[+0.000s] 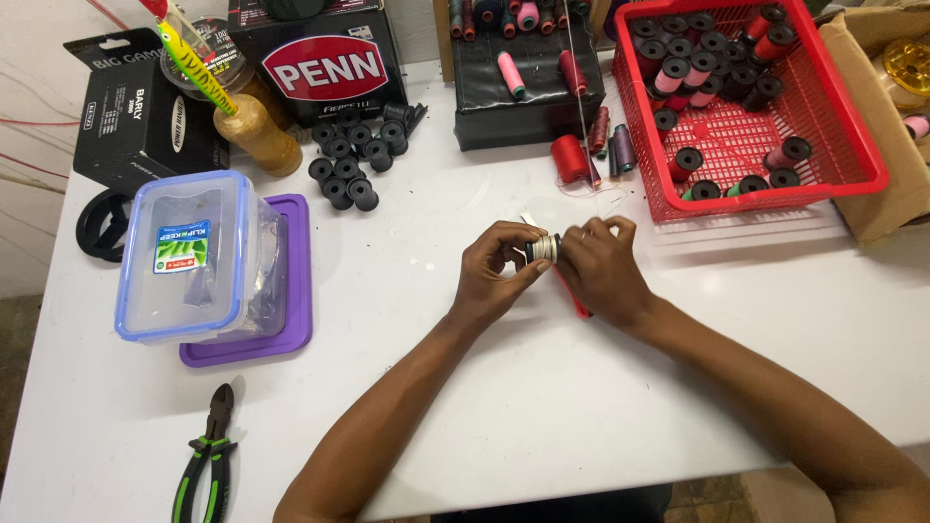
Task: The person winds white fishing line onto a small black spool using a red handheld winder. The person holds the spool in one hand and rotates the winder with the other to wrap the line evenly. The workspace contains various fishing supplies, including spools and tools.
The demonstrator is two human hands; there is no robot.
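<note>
Both hands, left hand (494,276) and right hand (601,266), clamp a small spool (544,248); red basket (775,145) beyond.

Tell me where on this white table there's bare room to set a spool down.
Free: between the purple lid and the left hand; also right of the pliers. Crowded: around the black spools and red basket.

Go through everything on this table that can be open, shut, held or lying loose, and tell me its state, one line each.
Small spool: held between both hands.
Left hand: fingers closed on the spool.
Right hand: fingers on the spool.
Clear food container: lid on, resting on a purple lid.
Pliers: lying loose, jaws shut.
Red basket: open, holding spools.
</note>
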